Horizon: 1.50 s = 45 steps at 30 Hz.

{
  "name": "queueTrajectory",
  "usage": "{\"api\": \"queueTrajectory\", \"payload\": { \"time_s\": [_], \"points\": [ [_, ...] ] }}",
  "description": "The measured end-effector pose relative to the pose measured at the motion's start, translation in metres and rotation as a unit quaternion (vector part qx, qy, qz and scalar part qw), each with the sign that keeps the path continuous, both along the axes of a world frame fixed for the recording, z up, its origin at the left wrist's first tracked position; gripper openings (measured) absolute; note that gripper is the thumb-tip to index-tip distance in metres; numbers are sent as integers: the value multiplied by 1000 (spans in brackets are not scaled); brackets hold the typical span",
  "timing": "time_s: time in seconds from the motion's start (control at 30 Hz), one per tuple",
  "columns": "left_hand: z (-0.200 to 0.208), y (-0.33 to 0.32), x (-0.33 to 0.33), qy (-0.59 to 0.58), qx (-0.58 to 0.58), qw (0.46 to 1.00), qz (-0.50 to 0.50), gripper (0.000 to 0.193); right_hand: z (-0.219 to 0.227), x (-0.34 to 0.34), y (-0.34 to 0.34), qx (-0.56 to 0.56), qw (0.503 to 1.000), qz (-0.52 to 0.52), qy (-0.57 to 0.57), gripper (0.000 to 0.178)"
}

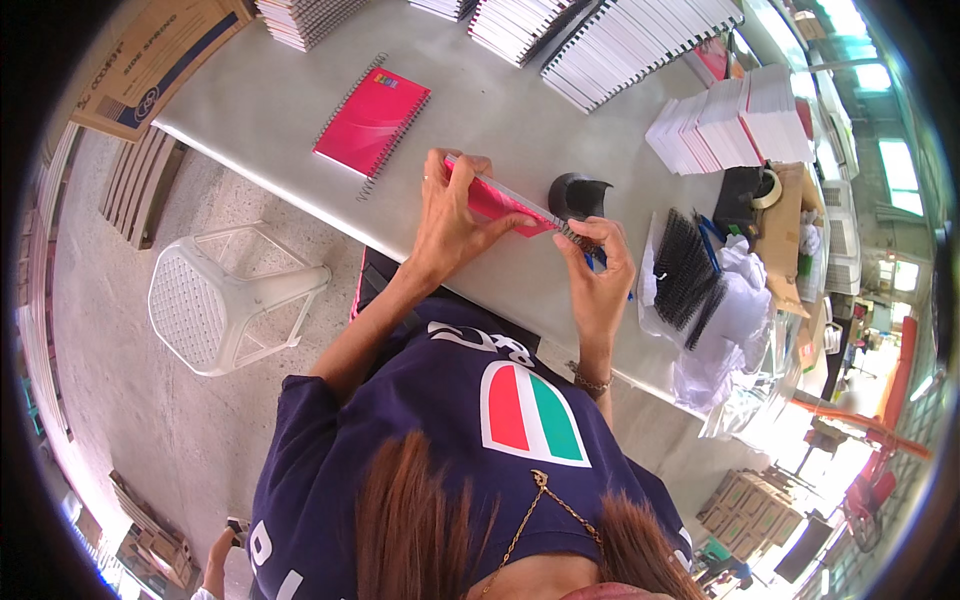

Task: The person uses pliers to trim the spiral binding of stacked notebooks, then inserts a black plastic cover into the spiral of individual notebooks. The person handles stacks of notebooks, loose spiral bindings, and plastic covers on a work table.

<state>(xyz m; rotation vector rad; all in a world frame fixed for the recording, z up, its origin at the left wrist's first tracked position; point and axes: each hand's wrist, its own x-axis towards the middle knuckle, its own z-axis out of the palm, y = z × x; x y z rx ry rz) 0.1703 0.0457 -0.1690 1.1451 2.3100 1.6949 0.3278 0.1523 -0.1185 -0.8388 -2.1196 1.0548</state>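
Note:
My left hand grips a pink-red notebook held on edge above the table, thumb on its cover and fingers over the top. At the notebook's right end, my right hand pinches a dark spiral coil between thumb and fingertips. Just beyond that hand stands a curved black object whose kind I cannot make out. Farther left, another pink-red notebook lies flat, with coils along two opposite sides.
Stacks of spiral-bound books line the far side of the grey table. White booklets stand at the right. Nearer lie loose black coils on white plastic, beside a tape roll. A white stool stands left, below a cardboard box.

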Motion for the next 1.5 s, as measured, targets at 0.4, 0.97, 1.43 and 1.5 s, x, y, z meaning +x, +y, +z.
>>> {"api": "queueTrajectory", "payload": {
  "time_s": [0.4, 0.97, 1.43, 1.5],
  "points": [
    [-4, -1, 1, 33, -9, 999, 8, 77, 19, -10, -16, 91, 989, -11, -118, 16],
    [3, -5, 9, -5, 7, 1000, -17, 70, 16, -27, -13, 209, 971, 20, -118, 20],
    [4, -15, -35, 12, 38, 987, -157, 72, 23, -16, 23, 138, 960, 88, -228, 53],
    [3, -17, -48, 22, 41, 982, -183, 77, 5, -15, 37, 206, 948, 16, -241, 68]
  ]
}}
